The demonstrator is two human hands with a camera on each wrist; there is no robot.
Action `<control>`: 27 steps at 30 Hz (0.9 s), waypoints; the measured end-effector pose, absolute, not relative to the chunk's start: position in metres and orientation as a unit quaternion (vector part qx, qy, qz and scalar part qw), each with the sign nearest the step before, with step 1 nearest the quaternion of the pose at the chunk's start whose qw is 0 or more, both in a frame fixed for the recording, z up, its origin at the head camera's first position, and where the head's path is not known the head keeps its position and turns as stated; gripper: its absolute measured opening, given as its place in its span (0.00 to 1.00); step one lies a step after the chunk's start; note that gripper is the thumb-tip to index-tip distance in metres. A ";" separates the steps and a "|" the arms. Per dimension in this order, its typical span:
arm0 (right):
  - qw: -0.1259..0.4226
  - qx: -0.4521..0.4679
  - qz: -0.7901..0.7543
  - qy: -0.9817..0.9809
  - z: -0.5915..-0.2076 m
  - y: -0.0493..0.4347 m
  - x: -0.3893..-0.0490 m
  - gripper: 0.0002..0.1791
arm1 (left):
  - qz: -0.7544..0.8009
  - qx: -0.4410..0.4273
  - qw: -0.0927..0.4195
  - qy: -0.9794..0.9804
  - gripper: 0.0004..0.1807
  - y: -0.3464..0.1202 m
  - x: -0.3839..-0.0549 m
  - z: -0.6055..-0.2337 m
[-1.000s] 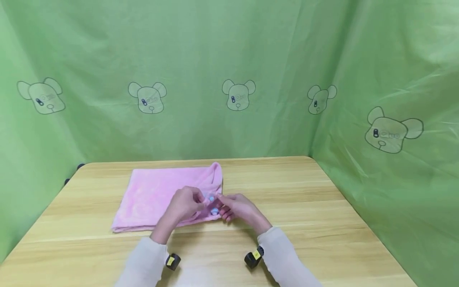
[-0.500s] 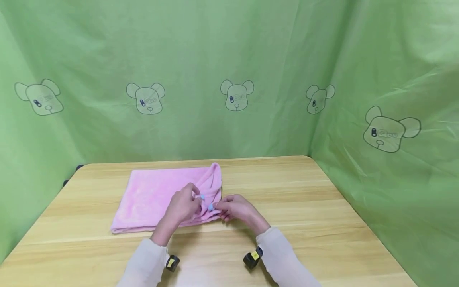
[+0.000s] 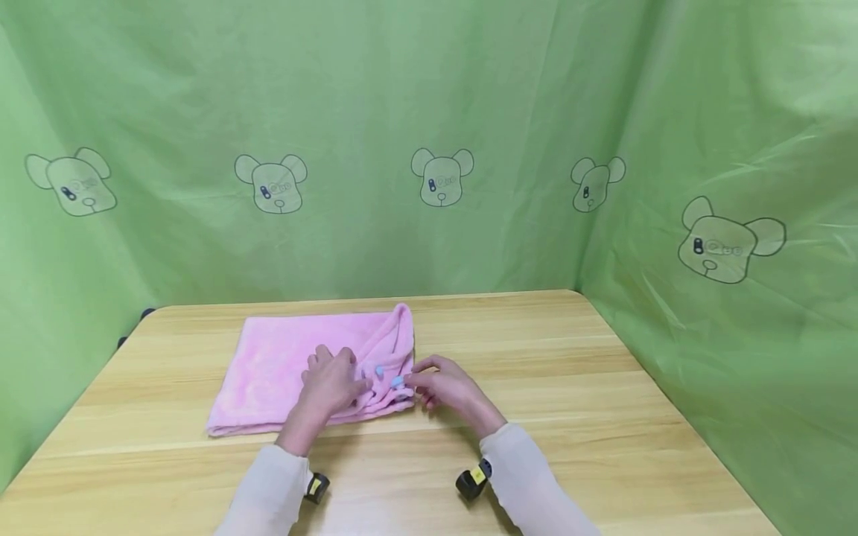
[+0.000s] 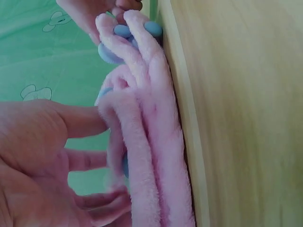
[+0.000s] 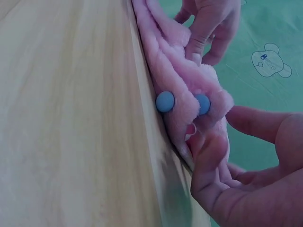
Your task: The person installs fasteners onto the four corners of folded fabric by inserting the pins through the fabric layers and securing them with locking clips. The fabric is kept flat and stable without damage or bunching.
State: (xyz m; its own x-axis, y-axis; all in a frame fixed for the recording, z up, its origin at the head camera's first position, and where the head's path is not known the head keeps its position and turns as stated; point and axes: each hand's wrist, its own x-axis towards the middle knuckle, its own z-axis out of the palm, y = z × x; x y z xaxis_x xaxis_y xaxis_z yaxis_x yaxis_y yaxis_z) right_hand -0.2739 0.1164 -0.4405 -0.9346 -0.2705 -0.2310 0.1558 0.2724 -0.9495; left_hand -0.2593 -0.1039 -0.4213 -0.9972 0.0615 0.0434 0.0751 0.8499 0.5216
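Observation:
A folded pink plush cloth (image 3: 295, 365) with round blue buttons lies on the table. Its right end is bunched up, and a blue button (image 3: 398, 382) shows there. My left hand (image 3: 328, 383) rests on the cloth with its fingers spread; in the left wrist view the thumb touches a raised fold. Beside the right edge is my right hand (image 3: 445, 387), thumb and forefinger apart. In the right wrist view, two blue buttons, one on the outer layer (image 5: 165, 101) and another on a fold (image 5: 202, 104), sit close to its fingers, which touch the cloth's edge.
The wooden table (image 3: 536, 357) extends to both sides of the cloth. A green curtain (image 3: 362, 238) printed with bear heads stands behind the table and along its sides. Each wrist carries a small black camera, one on the right wrist (image 3: 472, 480).
My left hand has let go of the bunched end, moved slightly left and spread its fingers. My right hand has loosened from the button and stays near the edge.

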 end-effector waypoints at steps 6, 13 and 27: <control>0.166 -0.067 -0.593 0.785 -0.441 0.116 -0.274 0.19 | -0.292 -0.065 -0.010 -0.954 0.25 -0.104 -0.262 -0.424; 0.168 -0.070 -0.598 0.780 -0.440 0.115 -0.273 0.16 | -0.338 -0.095 0.031 -0.936 0.15 -0.098 -0.264 -0.430; 0.178 -0.068 -0.585 0.788 -0.441 0.116 -0.273 0.14 | -0.425 -0.065 0.000 -0.903 0.15 -0.085 -0.260 -0.423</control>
State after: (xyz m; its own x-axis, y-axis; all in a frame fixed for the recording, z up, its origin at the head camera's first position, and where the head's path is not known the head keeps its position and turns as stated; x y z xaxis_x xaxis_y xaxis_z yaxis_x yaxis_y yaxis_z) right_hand -0.2732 0.1159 -0.4411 -0.9272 -0.3161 -0.2010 0.1006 0.3069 -0.9464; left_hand -0.2599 -0.0848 -0.4225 -0.9916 0.1173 0.0554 0.1174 0.6304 0.7673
